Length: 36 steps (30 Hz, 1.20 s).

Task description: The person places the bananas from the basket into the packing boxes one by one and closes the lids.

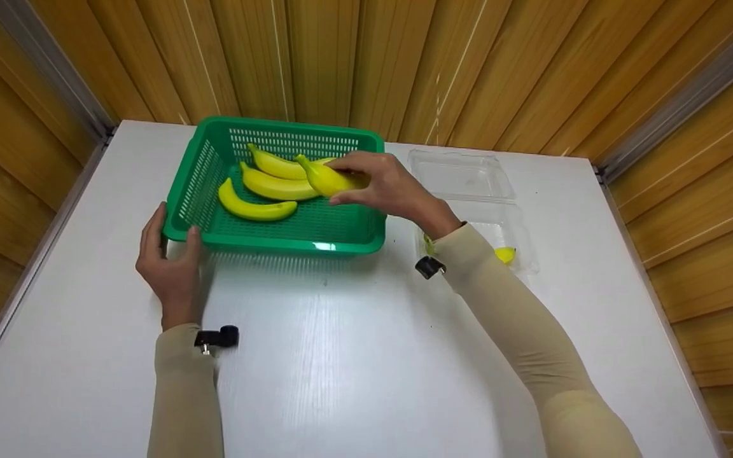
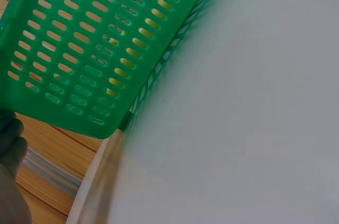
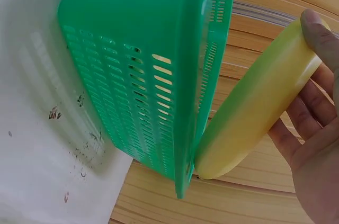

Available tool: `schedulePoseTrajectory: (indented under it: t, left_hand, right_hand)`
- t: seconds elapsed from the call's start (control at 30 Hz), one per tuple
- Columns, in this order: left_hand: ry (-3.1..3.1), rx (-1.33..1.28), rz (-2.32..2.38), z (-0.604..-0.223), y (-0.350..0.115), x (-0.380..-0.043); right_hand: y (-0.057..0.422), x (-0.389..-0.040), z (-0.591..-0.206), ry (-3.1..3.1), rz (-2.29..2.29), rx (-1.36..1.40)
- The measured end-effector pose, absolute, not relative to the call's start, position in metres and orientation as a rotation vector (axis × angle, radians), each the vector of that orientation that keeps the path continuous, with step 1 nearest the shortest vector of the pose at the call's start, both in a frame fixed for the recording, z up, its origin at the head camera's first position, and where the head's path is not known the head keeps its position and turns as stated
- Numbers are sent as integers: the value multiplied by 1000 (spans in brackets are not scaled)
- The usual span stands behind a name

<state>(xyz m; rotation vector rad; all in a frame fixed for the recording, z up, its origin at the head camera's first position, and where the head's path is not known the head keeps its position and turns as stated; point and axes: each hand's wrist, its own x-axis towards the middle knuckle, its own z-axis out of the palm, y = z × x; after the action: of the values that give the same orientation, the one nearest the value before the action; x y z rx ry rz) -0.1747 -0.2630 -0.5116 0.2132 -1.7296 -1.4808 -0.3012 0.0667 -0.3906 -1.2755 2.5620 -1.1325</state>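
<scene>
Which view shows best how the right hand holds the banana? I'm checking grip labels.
The right wrist view: the banana fills the frame, with fingers curled round it beside the green basket. The head view shows the right hand covering much of it. The left wrist view shows only basket wall.

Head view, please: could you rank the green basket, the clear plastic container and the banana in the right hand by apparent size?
1. green basket
2. clear plastic container, partly hidden by the right arm
3. banana, gripped by the right hand
</scene>
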Motion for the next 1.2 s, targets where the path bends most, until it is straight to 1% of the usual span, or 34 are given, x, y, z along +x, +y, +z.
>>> schedulePoseTrajectory:
  t: [0.2,0.4,1.2]
  left_hand:
    - [-1728,164,-1444,-510,-260,-177]
    - [-1739,184,-1467,-512,-260,-180]
    - [-1715,203,-1475,-508,-260,-174]
  right_hand:
    - [84,-296,-390,2610,-1166,-1307]
    - [103,-291,-393,2662,-1161,-1280]
    - [163,-274,-425,2853,-1200,-1051]
